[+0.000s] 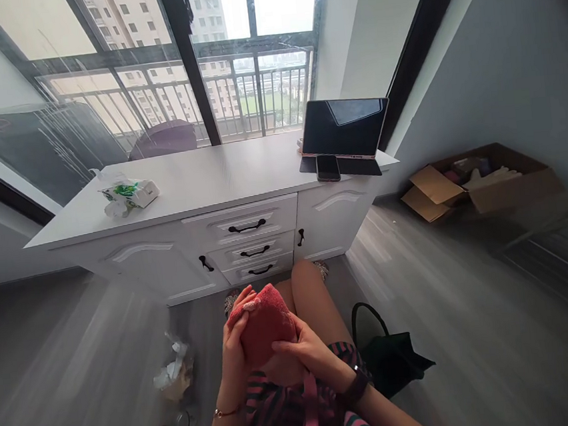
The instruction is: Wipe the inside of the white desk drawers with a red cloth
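A red fluffy cloth (267,322) is held up in front of my lap, between both hands. My left hand (236,341) grips its left edge with the fingers curled round the top. My right hand (307,350) presses on its lower right side, fingers closed against the fabric; a dark watch sits on that wrist. My bare knees (311,291) show just beyond the cloth, above a striped garment.
A white cabinet (210,180) with drawers stands ahead under a big window. On it lie a tissue pack (129,194), a tablet (345,130) and a phone (328,167). A black bag (391,357) is on the floor at right, crumpled wrappers (175,374) at left, an open cardboard box (482,184) at far right.
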{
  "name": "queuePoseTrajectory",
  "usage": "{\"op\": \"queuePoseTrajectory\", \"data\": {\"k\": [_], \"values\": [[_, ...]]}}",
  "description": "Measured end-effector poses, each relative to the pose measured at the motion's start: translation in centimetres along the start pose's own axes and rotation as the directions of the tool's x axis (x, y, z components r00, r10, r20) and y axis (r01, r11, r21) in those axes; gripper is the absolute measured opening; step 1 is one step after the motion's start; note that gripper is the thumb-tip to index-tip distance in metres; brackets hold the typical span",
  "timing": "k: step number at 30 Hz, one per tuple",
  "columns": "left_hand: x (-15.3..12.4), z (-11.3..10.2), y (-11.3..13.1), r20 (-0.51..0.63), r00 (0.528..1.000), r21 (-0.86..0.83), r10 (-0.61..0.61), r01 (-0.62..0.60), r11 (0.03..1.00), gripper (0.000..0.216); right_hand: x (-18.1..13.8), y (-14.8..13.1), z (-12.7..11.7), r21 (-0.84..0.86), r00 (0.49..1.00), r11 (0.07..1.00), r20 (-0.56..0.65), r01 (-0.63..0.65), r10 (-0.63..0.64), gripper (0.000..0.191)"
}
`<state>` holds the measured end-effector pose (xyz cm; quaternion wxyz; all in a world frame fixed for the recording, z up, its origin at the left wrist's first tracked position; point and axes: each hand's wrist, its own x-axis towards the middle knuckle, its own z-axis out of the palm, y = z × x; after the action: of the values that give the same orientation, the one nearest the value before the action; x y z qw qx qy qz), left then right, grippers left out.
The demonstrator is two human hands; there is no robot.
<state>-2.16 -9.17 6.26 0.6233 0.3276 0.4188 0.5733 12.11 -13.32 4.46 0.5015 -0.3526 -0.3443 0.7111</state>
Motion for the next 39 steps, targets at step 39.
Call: {"op": "queuePoseTrajectory", "data": {"k": [39], "values": [[5.6, -5.0, -3.2, -0.074, 0.946, 0.015, -0.316, 0.318, 0.948, 0.037, 5.3, 4.8, -2.4, 0.451, 0.958, 0.856, -0.005, -0.254, 0.287, 0.038]]}}
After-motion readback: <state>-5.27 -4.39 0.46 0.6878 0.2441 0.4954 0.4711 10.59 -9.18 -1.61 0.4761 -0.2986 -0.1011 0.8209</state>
